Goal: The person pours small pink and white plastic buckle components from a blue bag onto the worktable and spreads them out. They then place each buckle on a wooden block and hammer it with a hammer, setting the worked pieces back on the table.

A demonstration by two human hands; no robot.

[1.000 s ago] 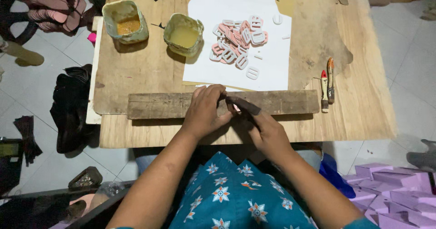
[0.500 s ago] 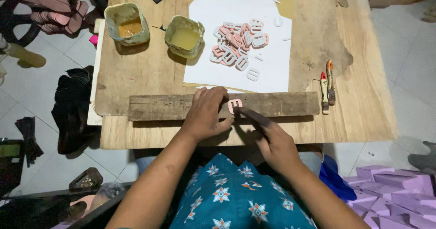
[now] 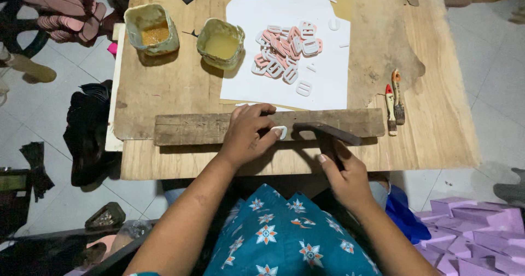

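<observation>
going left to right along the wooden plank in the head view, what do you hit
Bare left end of the wooden plank → left hand → small white buckle piece at its fingertips → dark hammer held by the right hand → two small brushes just past the plank's right end.

Buckle piece (image 3: 279, 132) on plank (image 3: 202, 128)
</observation>
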